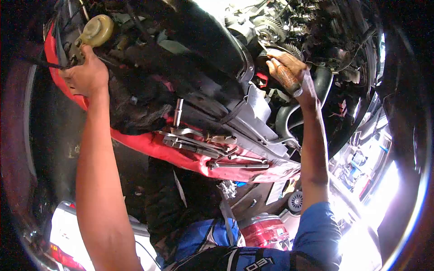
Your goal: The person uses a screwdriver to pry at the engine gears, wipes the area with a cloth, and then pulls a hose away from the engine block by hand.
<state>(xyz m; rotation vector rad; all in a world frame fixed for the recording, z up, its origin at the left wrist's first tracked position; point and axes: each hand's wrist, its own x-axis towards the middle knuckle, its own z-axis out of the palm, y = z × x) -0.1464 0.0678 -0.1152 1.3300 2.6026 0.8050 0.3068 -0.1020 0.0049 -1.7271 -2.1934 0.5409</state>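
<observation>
My right hand [289, 67] is closed around the brown, rounded handle of a screwdriver [288, 80]. Its thin pale shaft points up and left towards a toothed gear [291, 49] in the open engine bay. A second metal gear [270, 28] sits just beyond. On the left, my left hand [88, 74] is curled at the car's dark front edge beside the red bodywork, thumb raised. Right above that thumb is a yellowish round reservoir cap [97, 30]. What those left fingers grip is hidden.
Several spanners [194, 144] and an upright socket [178, 113] lie along the red bumper [153, 149] below my hands. A black hose [322, 83] curves beside my right wrist. On the floor behind are a wheel [295, 201] and a red car part [264, 230].
</observation>
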